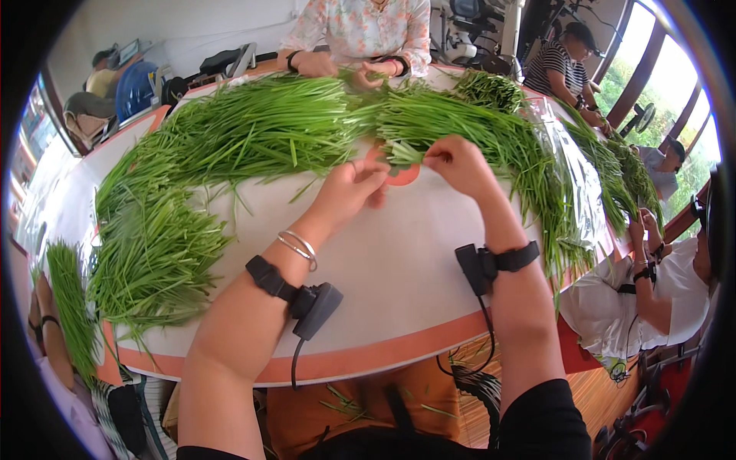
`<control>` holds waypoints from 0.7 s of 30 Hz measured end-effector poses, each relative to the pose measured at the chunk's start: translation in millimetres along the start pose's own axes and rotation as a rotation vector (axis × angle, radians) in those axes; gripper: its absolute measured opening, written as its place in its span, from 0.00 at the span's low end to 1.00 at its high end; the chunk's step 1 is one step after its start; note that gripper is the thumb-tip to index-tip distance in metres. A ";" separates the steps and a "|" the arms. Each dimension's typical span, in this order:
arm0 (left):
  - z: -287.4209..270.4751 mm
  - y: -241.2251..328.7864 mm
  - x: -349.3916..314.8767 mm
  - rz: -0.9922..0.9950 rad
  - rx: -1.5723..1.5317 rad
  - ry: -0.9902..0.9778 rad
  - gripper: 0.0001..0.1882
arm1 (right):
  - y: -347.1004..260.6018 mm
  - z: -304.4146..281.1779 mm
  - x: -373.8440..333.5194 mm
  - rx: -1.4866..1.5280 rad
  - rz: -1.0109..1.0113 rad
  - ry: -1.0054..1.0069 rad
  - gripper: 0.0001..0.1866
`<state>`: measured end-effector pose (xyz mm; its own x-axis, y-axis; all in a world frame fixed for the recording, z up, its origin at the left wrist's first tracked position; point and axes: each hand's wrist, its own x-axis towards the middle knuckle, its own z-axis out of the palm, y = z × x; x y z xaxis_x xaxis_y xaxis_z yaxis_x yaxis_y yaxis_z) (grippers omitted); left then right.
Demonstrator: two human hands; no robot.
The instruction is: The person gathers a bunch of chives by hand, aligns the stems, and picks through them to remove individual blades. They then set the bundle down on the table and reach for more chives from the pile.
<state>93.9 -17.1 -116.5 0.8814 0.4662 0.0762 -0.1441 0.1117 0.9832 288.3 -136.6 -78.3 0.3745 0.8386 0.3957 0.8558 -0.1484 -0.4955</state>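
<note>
Long green garlic chives lie heaped on the white table (368, 261), in a wide pile (268, 123) to the left and another pile (468, 126) to the right. My right hand (462, 165) is closed in a pinch at the pale ends of a few chive stalks (401, 151) near the middle. Just left of it, my left hand (354, 192) hovers over the table with thumb and fingers drawn together. Whatever it may hold is too small to make out. Beneath the stalks, a round orange mark (402, 175) shows on the tabletop.
Across the table a person in a floral shirt (376, 31) has both hands at the chives. Other people sit at the right, one in a white shirt (659, 299). Clear plastic film (571, 176) lies beside the right pile. The table's orange edge (368, 356) curves before me.
</note>
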 end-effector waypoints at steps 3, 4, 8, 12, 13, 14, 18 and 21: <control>3.3 4.5 -2.2 0.044 0.091 0.011 0.13 | -19.0 -4.0 1.3 0.165 -0.038 -0.063 0.06; 3.6 6.1 -2.6 0.098 0.186 -0.006 0.13 | -24.3 -2.4 -0.1 0.171 -0.036 -0.072 0.06; 2.3 10.7 -3.8 0.151 0.161 0.088 0.16 | -41.9 6.5 -5.9 0.162 -0.204 -0.077 0.06; -1.6 10.1 -3.7 0.122 0.195 0.179 0.15 | -52.6 5.4 -10.0 0.047 -0.064 -0.087 0.06; -1.3 11.2 -4.3 0.126 0.197 0.178 0.15 | -51.8 5.2 -10.6 0.044 -0.063 -0.089 0.07; -1.2 11.9 -4.5 0.137 0.208 0.214 0.15 | -50.8 5.6 -10.1 0.041 -0.061 -0.090 0.08; -6.2 7.9 0.0 0.162 0.260 0.312 0.13 | -45.9 12.3 -9.3 0.095 -0.099 -0.104 0.09; -3.8 4.8 1.9 0.235 0.166 0.233 0.12 | -50.6 18.8 -9.1 0.187 -0.191 -0.012 0.06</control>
<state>93.2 -12.3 -112.3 0.7040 0.6516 0.2826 -0.2392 -0.1570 0.9582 234.9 -126.9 -71.4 0.2074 0.8482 0.4874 0.8295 0.1117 -0.5472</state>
